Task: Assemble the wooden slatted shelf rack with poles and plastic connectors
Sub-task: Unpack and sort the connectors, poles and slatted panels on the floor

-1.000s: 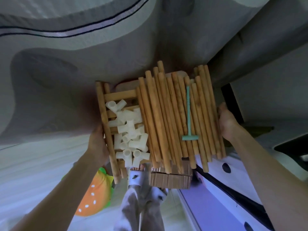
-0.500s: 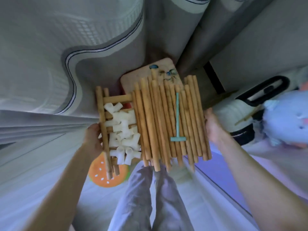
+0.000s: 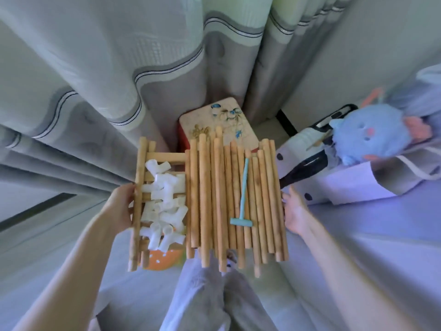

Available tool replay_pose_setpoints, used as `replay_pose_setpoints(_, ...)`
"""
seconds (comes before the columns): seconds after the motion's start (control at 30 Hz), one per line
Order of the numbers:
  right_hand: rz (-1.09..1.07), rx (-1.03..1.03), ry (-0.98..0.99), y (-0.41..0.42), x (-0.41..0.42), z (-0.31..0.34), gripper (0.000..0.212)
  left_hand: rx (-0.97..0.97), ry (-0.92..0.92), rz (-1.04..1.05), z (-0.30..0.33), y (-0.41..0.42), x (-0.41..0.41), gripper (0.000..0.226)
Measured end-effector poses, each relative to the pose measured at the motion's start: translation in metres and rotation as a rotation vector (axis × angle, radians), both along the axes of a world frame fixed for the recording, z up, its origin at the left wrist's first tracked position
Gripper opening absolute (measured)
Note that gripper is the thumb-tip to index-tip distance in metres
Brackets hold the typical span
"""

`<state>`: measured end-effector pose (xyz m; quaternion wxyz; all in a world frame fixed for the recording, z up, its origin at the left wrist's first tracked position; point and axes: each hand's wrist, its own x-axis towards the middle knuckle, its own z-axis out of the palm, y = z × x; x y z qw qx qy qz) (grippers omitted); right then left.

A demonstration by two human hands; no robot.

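Wooden rack [image 3: 139,187] between flanking hands [image 3: 120,206]

matt pale wooden poles [image 3: 235,199], smooth glossy white plastic connectors [image 3: 164,204], teal plastic mallet [image 3: 243,194], fuzzy blue plush toy [image 3: 367,133], soft cloth curtain [image 3: 95,68]

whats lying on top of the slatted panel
On the slatted panel lie a heap of white connectors, a row of wooden poles and, on those, a teal mallet. The slats beneath the poles are covered.

Home bedroom: curtains [image 3: 119,68], plush toy [image 3: 372,132], stool [image 3: 214,120].
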<state>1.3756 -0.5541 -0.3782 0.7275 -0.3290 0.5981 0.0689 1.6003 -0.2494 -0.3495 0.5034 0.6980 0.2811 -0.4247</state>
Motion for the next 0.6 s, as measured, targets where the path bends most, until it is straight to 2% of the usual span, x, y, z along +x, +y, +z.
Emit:
replay_pose_setpoints(0.27, -0.044, -0.061, -0.052, 0.061, -0.078, 0.038, 0.056, -0.045, 0.008, -0.122, 0.040, 0.035, -0.043, 0.011)
replay_pose_setpoints(0.47, -0.162, -0.093, -0.078, 0.121, -0.129, 0.048, 0.068, -0.049, 0.048, -0.311, 0.045, 0.048, -0.055, 0.024)
replay_pose_setpoints(0.6, -0.349, -0.113, -0.053, 0.170, -0.171, 0.043, 0.063, -0.038, 0.079, -0.455, 0.047, 0.050, -0.066, 0.032)
